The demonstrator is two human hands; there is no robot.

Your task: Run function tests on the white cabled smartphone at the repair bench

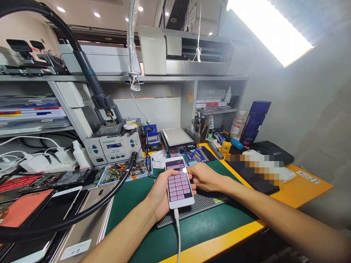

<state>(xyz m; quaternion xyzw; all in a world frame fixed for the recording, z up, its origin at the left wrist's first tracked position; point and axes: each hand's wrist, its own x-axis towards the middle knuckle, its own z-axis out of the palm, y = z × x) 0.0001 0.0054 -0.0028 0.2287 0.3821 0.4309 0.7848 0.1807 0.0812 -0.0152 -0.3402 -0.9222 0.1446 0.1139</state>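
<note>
A white smartphone [179, 184] lies tilted in my left hand [160, 195], its lit screen showing a grid of pink tiles. My left thumb rests over the upper part of the screen, and the fingertips wrap round the far edge. A white charging cable [177, 226] is plugged into the phone's lower end. My right hand [204, 177] is closed beside the phone's upper right edge, with its fingers curled in. Whether it grips the phone or something small is hidden. Beneath both hands is a grey perforated mat [197, 208] on a green work mat [145, 233].
Phones [85, 219] and a parts tray [126, 171] crowd the left. A black hose [95, 208] arches over them. A soldering station [113, 146] and heating plate [178, 137] stand behind. On the right are a yellow bottle [226, 146] and a black slab [252, 173].
</note>
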